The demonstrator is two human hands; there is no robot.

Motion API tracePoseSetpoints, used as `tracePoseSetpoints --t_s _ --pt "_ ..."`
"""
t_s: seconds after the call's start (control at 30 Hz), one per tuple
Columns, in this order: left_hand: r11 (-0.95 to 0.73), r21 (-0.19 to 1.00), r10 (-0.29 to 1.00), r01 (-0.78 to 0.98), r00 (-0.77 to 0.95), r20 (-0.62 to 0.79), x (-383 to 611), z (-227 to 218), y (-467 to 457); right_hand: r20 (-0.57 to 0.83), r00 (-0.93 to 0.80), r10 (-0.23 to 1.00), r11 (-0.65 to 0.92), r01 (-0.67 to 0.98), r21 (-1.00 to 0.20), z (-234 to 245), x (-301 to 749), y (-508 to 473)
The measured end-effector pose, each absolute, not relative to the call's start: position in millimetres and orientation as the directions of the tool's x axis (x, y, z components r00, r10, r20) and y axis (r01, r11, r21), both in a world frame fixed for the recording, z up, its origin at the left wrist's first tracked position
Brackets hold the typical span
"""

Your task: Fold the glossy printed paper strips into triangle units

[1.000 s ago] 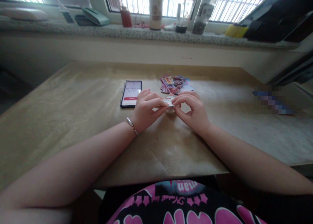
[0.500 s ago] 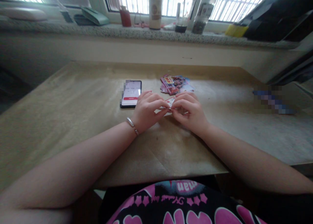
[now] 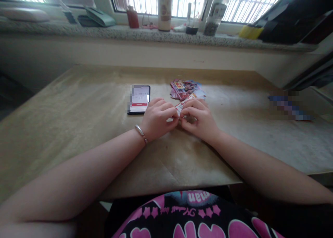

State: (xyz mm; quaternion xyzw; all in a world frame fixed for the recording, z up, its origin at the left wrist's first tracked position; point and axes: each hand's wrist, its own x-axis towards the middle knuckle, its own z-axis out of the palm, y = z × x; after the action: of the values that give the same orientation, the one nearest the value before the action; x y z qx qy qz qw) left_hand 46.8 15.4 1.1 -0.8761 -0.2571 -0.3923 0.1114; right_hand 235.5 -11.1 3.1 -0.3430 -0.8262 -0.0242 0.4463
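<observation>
Left hand (image 3: pixel 158 118) and right hand (image 3: pixel 198 119) close together above the tabletop (image 3: pixel 78 134), fingertips almost meeting. Both grips pressed shut, each pinching the near end of a white-and-red paper strip (image 3: pixel 184 104). Strip slanting up and away from the pinch, its far end near a fanned pile of printed cards (image 3: pixel 185 89); the part inside the fingers hidden, so its exact shape impossible to tell. A phone (image 3: pixel 138 99) just beyond the left hand, a silver bangle (image 3: pixel 141 133) around the left wrist.

For clean handling: small movements from the fingertips only, wrists low, pressure even on both sides, so no tearing or stray creasing. Far end best kept clear of the card pile.

Compared with a second ago: the strip no longer a low, bunched piece between the hands, but raised and showing more of its length. Hands closer together, knuckles lower. Card pile and phone in the same places.
</observation>
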Motion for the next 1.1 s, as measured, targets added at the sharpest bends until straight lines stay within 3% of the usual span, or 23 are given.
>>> tracePoseSetpoints --t_s 0.27,0.73,1.1 --pt "-0.855 -0.048 0.321 0.516 0.600 0.732 45.0 0.0 17.0 0.743 -0.414 0.527 0.766 0.610 -0.204 2.6 235.7 -12.3" --pt "-0.847 0.069 0.408 0.527 0.563 0.718 44.5 0.0 17.2 0.750 -0.362 0.554 0.719 0.663 -0.211 2.5 241.4 -9.1" --pt "-0.864 -0.065 0.310 0.499 0.630 0.712 41.2 2.0 18.7 0.721 -0.409 0.559 0.735 0.647 -0.202 0.8 243.0 -7.2"
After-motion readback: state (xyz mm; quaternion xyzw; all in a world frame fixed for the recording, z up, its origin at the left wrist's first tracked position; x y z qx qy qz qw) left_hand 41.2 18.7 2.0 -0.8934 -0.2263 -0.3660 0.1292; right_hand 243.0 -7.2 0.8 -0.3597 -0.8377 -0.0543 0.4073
